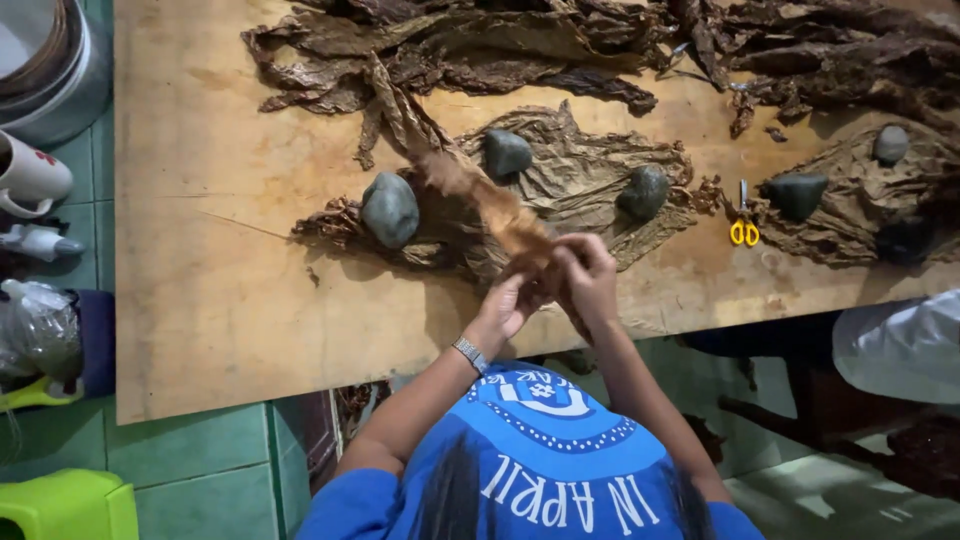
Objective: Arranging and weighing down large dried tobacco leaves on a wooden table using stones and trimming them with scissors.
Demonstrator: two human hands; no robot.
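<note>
**At the near table edge: both hands closed on one dried leaf**

At the near edge of the wooden table [220, 330]: left hand [508, 305] and right hand [590, 278] close together, fingers curled shut around the lower end of a long brown dried leaf [470, 185]. Metal wristwatch [468, 352] on the left wrist. Blue printed shirt [540, 460] in the foreground, directly below the hands.

From the grip, leaf stretched up and to the left, raised above the table surface, tip reaching toward the far pile.

Just beyond the hands: flattened stack of leaves [590, 175], spread on the table and weighted by three grey stones, left stone [390, 209], middle stone [507, 153], right stone [644, 191].

To the right: yellow-handled scissors [743, 228] flat on the wood, beside a second flattened stack [850, 205] carrying further dark stones.

Along the far edge: loose pile of dark crumpled leaves [480, 50], unflattened, running across the table width.

Off the table, left side: white mug [30, 175] and green plastic stool [65, 505] on the tiled floor.
</note>
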